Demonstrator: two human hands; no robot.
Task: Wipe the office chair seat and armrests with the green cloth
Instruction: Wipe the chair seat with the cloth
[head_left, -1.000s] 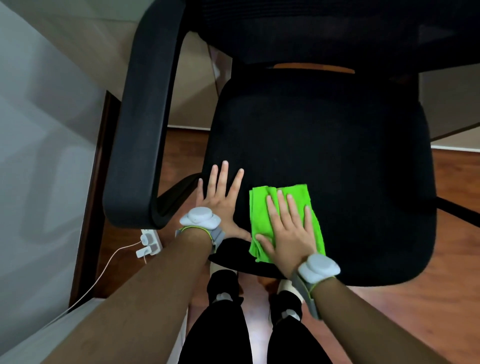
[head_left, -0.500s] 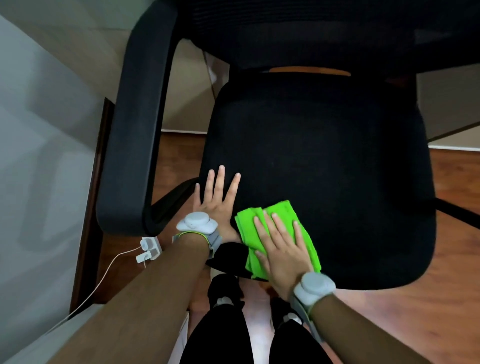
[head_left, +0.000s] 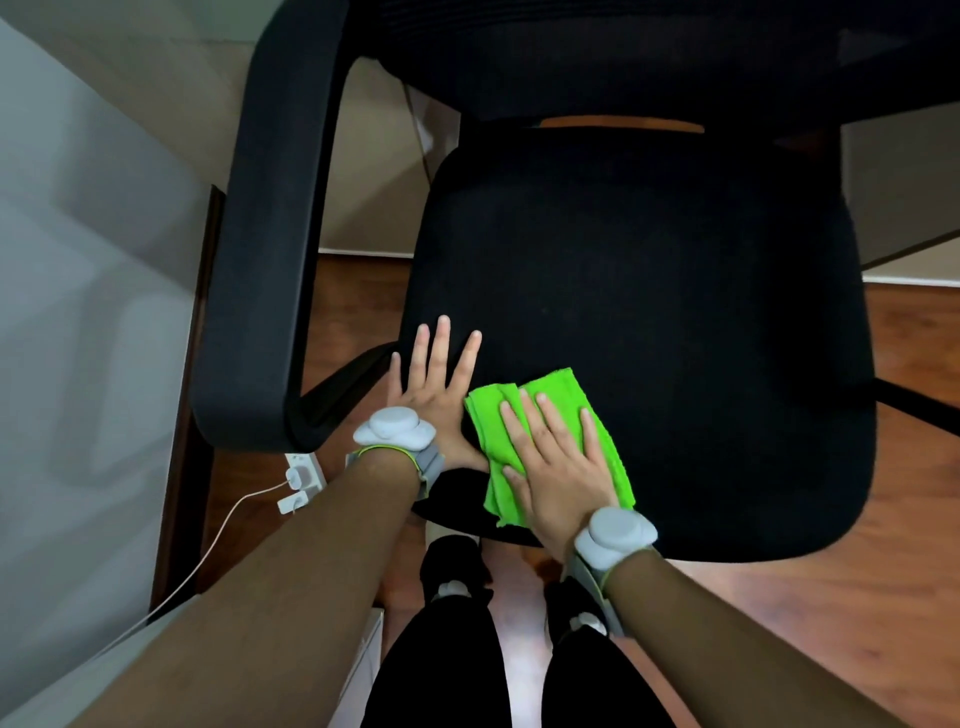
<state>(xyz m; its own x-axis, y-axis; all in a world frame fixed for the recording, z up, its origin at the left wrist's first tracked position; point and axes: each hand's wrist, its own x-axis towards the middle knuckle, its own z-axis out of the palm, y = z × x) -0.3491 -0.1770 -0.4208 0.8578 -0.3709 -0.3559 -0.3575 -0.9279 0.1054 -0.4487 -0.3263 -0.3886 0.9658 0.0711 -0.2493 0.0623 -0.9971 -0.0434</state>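
Note:
A black office chair fills the view, its seat (head_left: 649, 322) facing me. A folded green cloth (head_left: 566, 400) lies on the seat's front left part. My right hand (head_left: 556, 457) lies flat on the cloth with straight fingers, pressing it down. My left hand (head_left: 436, 384) rests flat on the seat's front left corner, fingers spread, just left of the cloth. The chair's left armrest (head_left: 260, 249) curves down beside my left hand. The right armrest is out of view.
The chair backrest (head_left: 649, 52) rises at the top. A grey wall (head_left: 78, 260) stands close on the left. A white power strip with a cable (head_left: 301, 475) lies on the wooden floor (head_left: 924, 493) under the armrest. My legs (head_left: 467, 649) stand at the seat's front edge.
My right hand slid the cloth leftward and toward the seat's front edge, close to my left hand. My left hand stayed planted on the seat corner.

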